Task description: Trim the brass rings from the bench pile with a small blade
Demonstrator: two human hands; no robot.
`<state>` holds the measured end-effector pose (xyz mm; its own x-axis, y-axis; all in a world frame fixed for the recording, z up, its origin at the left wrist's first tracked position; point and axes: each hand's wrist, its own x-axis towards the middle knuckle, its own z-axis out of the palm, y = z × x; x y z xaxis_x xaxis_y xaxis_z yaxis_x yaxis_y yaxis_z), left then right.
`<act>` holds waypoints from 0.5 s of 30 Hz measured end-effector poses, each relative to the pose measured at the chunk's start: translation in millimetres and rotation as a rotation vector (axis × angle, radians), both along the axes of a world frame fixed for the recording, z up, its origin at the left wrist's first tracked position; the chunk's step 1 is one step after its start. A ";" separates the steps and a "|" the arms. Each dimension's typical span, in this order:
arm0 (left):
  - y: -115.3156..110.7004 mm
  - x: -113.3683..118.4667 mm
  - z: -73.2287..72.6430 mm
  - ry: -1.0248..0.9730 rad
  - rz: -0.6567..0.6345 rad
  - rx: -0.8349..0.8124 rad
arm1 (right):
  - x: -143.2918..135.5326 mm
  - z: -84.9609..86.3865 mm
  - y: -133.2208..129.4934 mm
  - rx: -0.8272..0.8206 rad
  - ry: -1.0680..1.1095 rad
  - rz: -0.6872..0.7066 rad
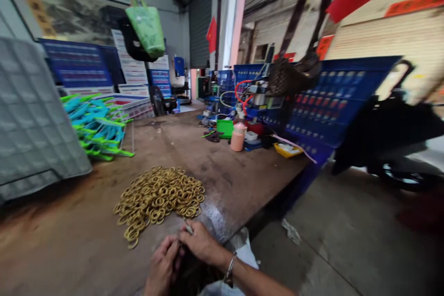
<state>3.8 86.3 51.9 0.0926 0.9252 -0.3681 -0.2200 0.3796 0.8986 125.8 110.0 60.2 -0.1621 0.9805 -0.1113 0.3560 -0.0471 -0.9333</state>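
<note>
Across the worn brown table (86,252) from where the worker sits, just beyond the hands, I see a heap of rings (161,194): dull gold, round, open-centred, much alike, thick in the middle and trailing off toward the worker. The left hand (161,259) is curled, its hold hidden from me. The right hand (200,239), close against it, pinches a small pale piece (189,229), too blurred to name.

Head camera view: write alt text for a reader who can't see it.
A person's left hand and right hand are close together at the near edge of a brown table; anything they hold is unclear. Just beyond lies a heap of gold-coloured rings. Farther back are a pink bottle and, at left, a pile of turquoise-and-green pieces.
</note>
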 end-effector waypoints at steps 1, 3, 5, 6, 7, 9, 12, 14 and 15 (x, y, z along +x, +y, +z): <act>-1.0 0.3 1.8 0.035 -0.038 0.007 | 0.2 1.8 -0.1 0.005 -0.005 0.008; -4.4 -0.4 5.9 0.064 -0.047 0.020 | 0.0 3.9 0.2 0.015 -0.014 0.033; -7.8 -2.0 9.7 0.070 -0.048 0.041 | -0.5 4.8 0.5 0.026 -0.016 0.047; -9.2 -3.0 11.2 0.070 -0.052 0.049 | -0.7 4.9 0.6 0.031 -0.008 0.059; -10.4 -3.9 12.5 0.063 -0.049 0.057 | -0.9 5.0 0.8 0.031 0.002 0.082; -12.0 -5.7 14.2 0.032 -0.041 0.068 | -1.3 4.9 1.8 0.034 0.022 0.118; -14.1 -7.6 15.3 -0.013 -0.027 0.064 | -1.5 3.7 4.0 0.047 0.016 0.123; -15.5 -8.1 16.1 -0.039 -0.019 0.059 | -0.7 2.3 4.9 0.064 -0.012 0.113; -16.2 -8.2 16.6 -0.048 -0.012 0.058 | 0.1 1.4 4.7 0.084 -0.050 0.103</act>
<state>-4.3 70.2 68.6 0.1200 0.9434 -0.3091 -0.2588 0.3303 0.9077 125.9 114.7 61.7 -0.2592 0.9650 -0.0398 0.4007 0.0699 -0.9136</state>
